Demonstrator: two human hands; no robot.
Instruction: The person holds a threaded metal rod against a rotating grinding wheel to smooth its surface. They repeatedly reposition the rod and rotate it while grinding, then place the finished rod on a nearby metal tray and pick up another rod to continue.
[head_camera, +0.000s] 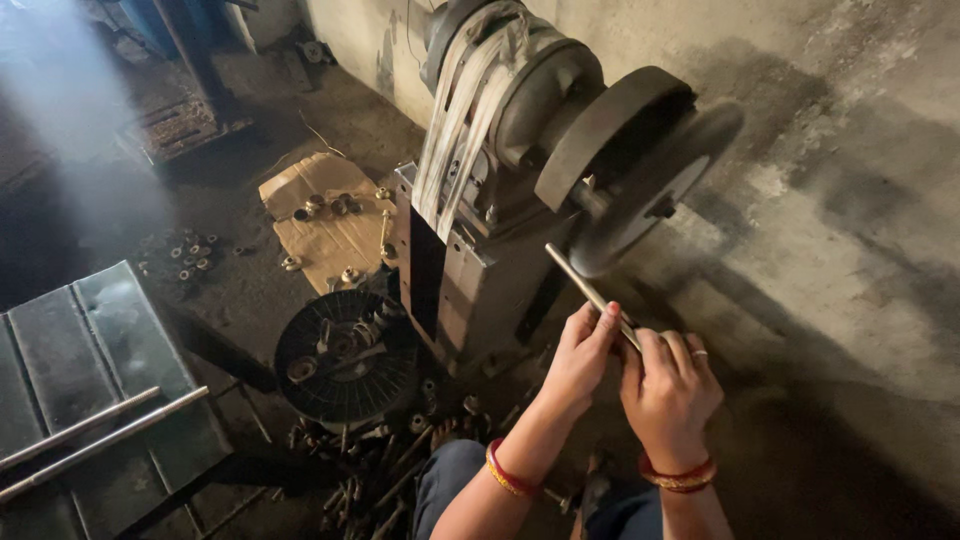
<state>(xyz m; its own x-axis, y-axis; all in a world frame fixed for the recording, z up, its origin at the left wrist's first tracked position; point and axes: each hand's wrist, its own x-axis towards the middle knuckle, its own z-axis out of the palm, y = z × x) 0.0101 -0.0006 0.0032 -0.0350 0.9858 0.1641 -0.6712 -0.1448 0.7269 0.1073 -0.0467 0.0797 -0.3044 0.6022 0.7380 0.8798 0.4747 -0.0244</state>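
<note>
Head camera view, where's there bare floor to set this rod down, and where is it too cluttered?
Bare concrete floor lies right of the grinding wheel and beyond the right hand. The grey metal sheet at far left is partly free above its two rods. Crowded: the round basket, the cardboard, and the loose parts by the left hand's wrist.

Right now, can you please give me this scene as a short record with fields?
left hand: grips the rod, fingers around it
right hand: grips the same rod, lower end
rod: thin metal, tilted, top end near the wheel
wheel: round, on a belt-driven machine by the wall
wrists: red and gold bangles on both
floor: round tray with small metal parts, cardboard with more parts
lower left: two rods on a metal sheet
</note>
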